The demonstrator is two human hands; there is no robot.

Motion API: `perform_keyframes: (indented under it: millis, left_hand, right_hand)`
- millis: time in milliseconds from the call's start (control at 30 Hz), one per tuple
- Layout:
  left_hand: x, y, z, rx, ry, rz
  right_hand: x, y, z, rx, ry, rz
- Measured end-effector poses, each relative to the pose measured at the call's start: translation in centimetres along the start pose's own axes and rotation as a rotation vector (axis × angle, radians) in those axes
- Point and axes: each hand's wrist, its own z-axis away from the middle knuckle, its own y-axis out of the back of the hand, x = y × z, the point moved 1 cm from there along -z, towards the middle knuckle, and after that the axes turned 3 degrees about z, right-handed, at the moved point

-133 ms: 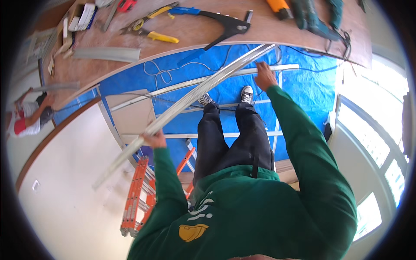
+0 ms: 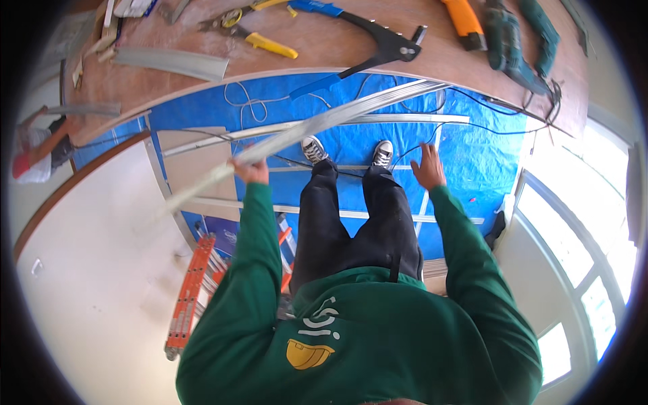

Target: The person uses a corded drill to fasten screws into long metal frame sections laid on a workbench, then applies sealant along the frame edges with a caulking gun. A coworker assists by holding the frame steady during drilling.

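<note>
My left hand (image 2: 251, 170) is closed around a long metal stud (image 2: 324, 121), a pale silver channel. The stud slants from the lower left, where its end is blurred, up to the right; its far end meets the edge of the wooden table (image 2: 162, 40). My right hand (image 2: 429, 167) is held out with fingers apart and nothing in it, to the right of my shoes and off the stud. Beneath it lies a framework of metal channels (image 2: 378, 119) on a blue tarp (image 2: 486, 155).
The table holds a riveter (image 2: 388, 47), yellow-handled snips (image 2: 263, 44), an orange-handled tool (image 2: 466, 23), a green power drill (image 2: 503, 40) and a bent metal strip (image 2: 172, 64). An orange ladder (image 2: 192, 290) stands left of my legs. Cables cross the tarp. Another person (image 2: 40, 145) works at far left.
My left hand has carried the stud farther up and its slant is flatter. My right hand has come down toward me and its fingers have spread. The view has shifted slightly.
</note>
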Motion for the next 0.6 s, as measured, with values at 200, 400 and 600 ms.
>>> perform_keyframes:
  millis: [200, 400, 600]
  left_hand:
    - [-15.8, -11.6, -6.8, 0.097, 0.405, 0.139]
    - [-22.6, -14.7, -13.9, -0.014, 0.611, -0.021]
    - [-20.2, -18.5, -13.5, -0.256, 0.748, -1.257]
  right_hand:
    - [8.8, -7.0, 15.7, 0.013, -0.094, -0.036]
    - [12.4, -7.4, 21.0, -0.112, -0.472, -0.234]
    - [6.7, -9.1, 19.7, -0.061, -0.563, -0.408]
